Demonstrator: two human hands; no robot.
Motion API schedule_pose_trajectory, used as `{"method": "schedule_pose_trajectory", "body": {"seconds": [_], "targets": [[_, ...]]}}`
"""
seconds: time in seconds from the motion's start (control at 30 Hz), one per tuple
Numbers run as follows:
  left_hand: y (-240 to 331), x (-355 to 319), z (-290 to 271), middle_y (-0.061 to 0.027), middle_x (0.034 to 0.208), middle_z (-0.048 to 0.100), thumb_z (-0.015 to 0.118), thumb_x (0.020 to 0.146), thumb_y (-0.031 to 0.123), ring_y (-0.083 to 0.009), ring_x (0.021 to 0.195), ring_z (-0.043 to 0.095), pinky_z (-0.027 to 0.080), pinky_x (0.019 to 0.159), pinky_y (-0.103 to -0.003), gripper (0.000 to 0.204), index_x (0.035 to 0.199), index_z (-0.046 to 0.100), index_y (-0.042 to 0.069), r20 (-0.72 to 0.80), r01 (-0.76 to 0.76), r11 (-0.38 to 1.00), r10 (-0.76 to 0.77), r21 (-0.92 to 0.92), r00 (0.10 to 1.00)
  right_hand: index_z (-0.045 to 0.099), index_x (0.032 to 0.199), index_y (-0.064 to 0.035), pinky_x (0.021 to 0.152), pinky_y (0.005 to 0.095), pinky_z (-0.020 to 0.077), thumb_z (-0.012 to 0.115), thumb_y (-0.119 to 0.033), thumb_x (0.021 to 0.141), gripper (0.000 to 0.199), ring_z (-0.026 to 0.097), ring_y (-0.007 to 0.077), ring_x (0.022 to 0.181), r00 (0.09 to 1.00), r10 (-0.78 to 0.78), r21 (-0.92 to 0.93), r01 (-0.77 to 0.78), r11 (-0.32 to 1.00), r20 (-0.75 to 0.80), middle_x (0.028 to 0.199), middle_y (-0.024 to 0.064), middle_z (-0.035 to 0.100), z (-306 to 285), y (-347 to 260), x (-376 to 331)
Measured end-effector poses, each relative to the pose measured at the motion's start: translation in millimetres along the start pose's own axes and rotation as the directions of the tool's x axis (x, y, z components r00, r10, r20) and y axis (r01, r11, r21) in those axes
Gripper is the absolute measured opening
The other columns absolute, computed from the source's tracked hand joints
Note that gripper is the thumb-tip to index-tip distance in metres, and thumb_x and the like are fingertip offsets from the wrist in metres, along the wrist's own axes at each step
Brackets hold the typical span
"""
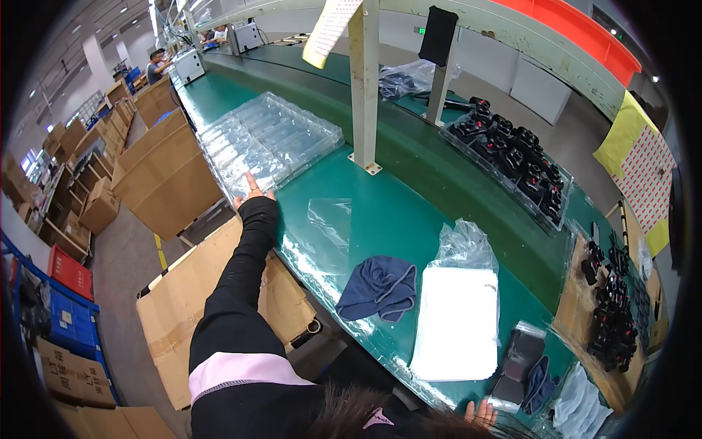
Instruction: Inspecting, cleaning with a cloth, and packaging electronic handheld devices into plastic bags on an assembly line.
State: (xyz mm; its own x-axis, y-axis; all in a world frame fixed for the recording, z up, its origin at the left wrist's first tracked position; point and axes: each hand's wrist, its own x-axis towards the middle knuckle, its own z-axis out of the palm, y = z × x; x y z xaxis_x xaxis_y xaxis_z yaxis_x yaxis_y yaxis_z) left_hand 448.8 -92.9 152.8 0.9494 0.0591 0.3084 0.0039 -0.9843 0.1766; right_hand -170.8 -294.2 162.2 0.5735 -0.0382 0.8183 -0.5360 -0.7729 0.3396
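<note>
My left hand (251, 190) stretches far out in a black sleeve and rests its fingers on the near edge of a stack of clear plastic blister trays (267, 143) on the green bench (409, 219). The fingers are apart and hold nothing. My right hand (480, 413) shows only its fingertips at the bottom edge, resting on the bench rim beside a small grey packet (519, 362). In front of me lie a loose clear bag (329, 227), a dark blue cloth (376, 287) and a bagged stack of white sheets (459, 314).
A clear tray of black parts (512, 157) sits at the back right, more black parts on cardboard (610, 314) at the right. A cream post (364, 88) stands on the bench. Open cardboard boxes (168, 175) line the floor on the left, with blue and red crates (66, 293). People work far off.
</note>
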Motion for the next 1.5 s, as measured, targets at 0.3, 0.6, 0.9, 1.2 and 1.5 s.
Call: {"method": "schedule_pose_trajectory", "body": {"seconds": [0.3, 0.6, 0.9, 1.2, 1.5], "targets": [[5.3, -13.8, 1.6, -0.0157, 0.091, 0.066, 0.048, 0.083, 0.036, -0.0268, 0.09, 0.062, 0.023, 0.098, -0.048, 0.058, 0.131, 0.041, 0.004, 0.007, -0.106, 0.993, 0.106, 0.06, 0.994, 0.066, 0.078, -0.0126, 0.06, 0.04, 0.0516, 0.044, -0.032, 0.093, 0.033, 0.06, 0.0244, 0.059, 0.948, 0.034, 0.02, -0.03, 0.999, -0.316, 0.073, 0.0104, 0.064, 26.1, -4.9, -31.7], [-2.6, 23.7, 1.7, -0.0234, 0.113, 0.057, 0.05, 0.081, 0.043, -0.0314, 0.108, 0.055, 0.013, 0.105, -0.052, 0.074, 0.139, 0.026, 0.004, 0.142, -0.054, 0.998, 0.06, -0.039, 0.988, 0.056, 0.115, -0.0046, 0.084, 0.0507, 0.0415, 0.059, -0.039, 0.075, 0.052, 0.055, 0.0336, 0.096, 0.845, 0.071, 0.229, -0.224, 0.947, 0.531, 0.114, 0.0171, 0.055, -27.9, 2.4, 6.3], [57.3, 35.4, 25.1, -0.0248, 0.144, 0.022, 0.049, 0.077, 0.064, -0.0329, 0.136, 0.02, 0.011, 0.109, -0.05, 0.09, 0.144, 0.017, 0.014, 0.505, -0.295, 0.897, 0.432, -0.33, 0.748, 0.07, 0.086, -0.0103, 0.069, 0.0442, 0.0504, 0.043, -0.054, 0.085, 0.051, 0.064, 0.0287, 0.074, 0.981, 0.028, 0.127, -0.053, 0.99, 0.191, 0.086, 0.0144, 0.067, -8.9, 3.0, -11.0], [61.4, -81.3, -17.1, -0.0115, 0.15, 0.016, 0.044, 0.08, 0.062, -0.0288, 0.139, 0.009, 0.002, 0.109, -0.052, 0.081, 0.143, 0.023, 0.016, 0.34, -0.442, 0.892, 0.445, -0.091, 0.829, 0.048, 0.118, 0.0001, 0.094, 0.0534, 0.0369, 0.056, -0.045, 0.075, 0.063, 0.049, 0.0396, 0.111, 0.888, 0.047, 0.166, -0.137, 0.977, 0.458, 0.121, 0.0243, 0.05, -18.8, 1.9, -43.5], [55.0, -123.5, -6.3, -0.0065, 0.149, 0.021, 0.046, 0.084, 0.053, -0.0238, 0.138, 0.015, 0.006, 0.109, -0.053, 0.071, 0.141, 0.028, 0.016, 0.263, -0.505, 0.86, 0.507, -0.081, 0.821, 0.053, 0.115, -0.0015, 0.091, 0.0518, 0.0387, 0.054, -0.041, 0.078, 0.055, 0.051, 0.0378, 0.107, 0.896, 0.066, 0.2, -0.169, 0.965, 0.438, 0.118, 0.022, 0.053, -18.5, 0.4, -43.3]]}}
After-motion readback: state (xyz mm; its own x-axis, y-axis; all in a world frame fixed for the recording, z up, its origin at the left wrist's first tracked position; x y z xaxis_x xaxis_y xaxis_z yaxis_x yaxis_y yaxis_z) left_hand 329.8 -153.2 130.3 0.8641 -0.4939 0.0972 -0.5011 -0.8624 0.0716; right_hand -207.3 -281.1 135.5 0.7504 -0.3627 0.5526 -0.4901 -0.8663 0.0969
